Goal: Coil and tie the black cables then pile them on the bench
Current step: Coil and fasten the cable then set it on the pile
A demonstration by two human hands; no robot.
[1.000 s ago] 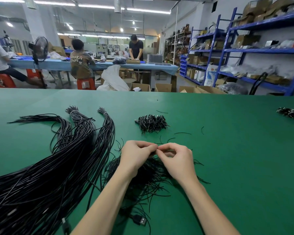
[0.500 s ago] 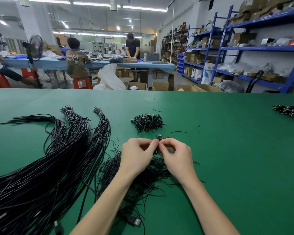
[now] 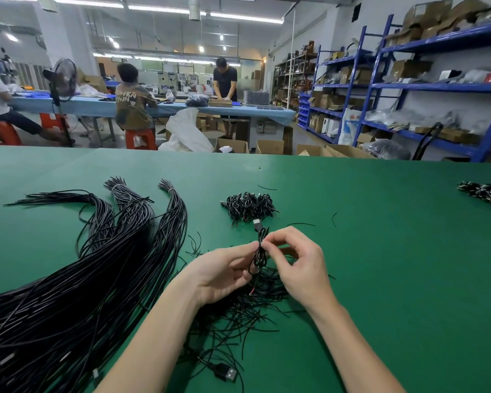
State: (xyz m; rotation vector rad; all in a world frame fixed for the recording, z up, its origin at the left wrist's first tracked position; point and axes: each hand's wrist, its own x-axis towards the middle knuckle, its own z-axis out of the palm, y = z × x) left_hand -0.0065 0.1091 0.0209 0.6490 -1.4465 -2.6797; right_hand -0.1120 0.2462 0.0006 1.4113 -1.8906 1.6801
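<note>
Long black cable bundles [image 3: 102, 268] sprawl across the green counter [image 3: 380, 251] at left. The left hand [image 3: 221, 275] and right hand [image 3: 298, 260] pinch a coiled cable [image 3: 260, 251] upright between them; the tied pile [image 3: 248, 207] lies farther back.

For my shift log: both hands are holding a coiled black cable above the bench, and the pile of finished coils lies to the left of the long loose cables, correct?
Not quite. In the head view the pile of finished coils lies right of the long loose cables, beyond the hands. The left hand and right hand do hold a coiled black cable above the bench.
</note>
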